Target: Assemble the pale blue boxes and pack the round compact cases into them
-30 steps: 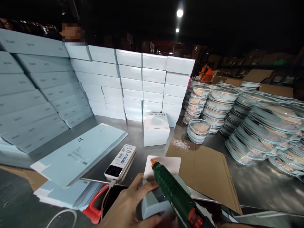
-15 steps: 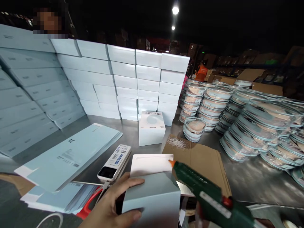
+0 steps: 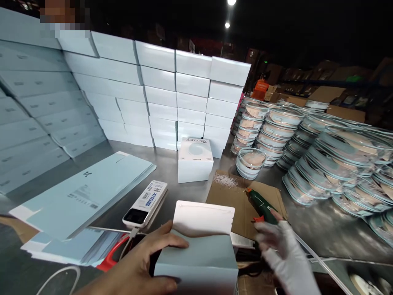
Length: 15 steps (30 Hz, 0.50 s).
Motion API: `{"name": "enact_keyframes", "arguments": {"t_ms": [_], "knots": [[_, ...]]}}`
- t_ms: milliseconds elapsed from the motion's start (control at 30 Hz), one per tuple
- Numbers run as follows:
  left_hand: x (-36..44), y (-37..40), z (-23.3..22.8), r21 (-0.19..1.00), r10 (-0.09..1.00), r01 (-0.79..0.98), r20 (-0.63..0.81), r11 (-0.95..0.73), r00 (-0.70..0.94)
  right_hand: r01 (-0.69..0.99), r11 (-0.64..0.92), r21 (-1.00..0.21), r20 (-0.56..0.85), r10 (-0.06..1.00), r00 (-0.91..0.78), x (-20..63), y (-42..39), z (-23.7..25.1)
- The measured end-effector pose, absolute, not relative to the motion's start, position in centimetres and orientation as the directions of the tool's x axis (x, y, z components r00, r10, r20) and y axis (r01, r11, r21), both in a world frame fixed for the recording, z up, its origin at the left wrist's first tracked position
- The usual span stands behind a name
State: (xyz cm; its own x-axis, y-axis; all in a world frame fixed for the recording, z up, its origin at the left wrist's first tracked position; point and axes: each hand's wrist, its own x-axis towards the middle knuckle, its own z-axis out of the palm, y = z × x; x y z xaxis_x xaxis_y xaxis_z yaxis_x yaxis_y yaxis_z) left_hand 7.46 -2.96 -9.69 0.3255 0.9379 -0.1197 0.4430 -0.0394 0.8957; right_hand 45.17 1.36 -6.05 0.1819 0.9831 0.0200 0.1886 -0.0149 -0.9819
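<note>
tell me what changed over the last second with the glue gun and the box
The green glue gun went from the box's white flap off to the right and now lies on the cardboard sheet; the right hand is open just behind it, apparently letting go. The left hand stayed on the pale blue box. The power bank and stacked boxes kept their places.

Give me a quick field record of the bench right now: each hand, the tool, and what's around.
left hand: bare, gripping the light blue box at its left side
box flap: white, open, standing up
right hand: in a white glove, blurred, at the rear of the glue gun; grip unclear
glue gun: green, lying on the cardboard sheet, nozzle pointing away
nearby: power bank, flat blue sleeves, stacked white boxes, lidded bowls
</note>
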Motion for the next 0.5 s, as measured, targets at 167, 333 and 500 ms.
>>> {"name": "enact_keyframes", "arguments": {"t_ms": [167,333,500], "knots": [[9.8,-3.4,-8.3,0.995,0.987,0.060,0.065,-0.074,0.149,0.176,0.281,-0.944,0.226,0.934,-0.277,37.9,0.9,-7.4],[11.6,-3.2,-8.3,0.949,0.980,-0.252,0.200,-0.191,0.008,0.280,0.547,-0.789,0.366,0.784,-0.501,38.6,-1.2,-7.0],[10.4,-2.4,-7.5,0.965,0.947,0.038,0.246,-0.259,0.208,0.265,0.644,-0.717,0.374,0.678,-0.633,39.2,-0.2,-5.5]]}}
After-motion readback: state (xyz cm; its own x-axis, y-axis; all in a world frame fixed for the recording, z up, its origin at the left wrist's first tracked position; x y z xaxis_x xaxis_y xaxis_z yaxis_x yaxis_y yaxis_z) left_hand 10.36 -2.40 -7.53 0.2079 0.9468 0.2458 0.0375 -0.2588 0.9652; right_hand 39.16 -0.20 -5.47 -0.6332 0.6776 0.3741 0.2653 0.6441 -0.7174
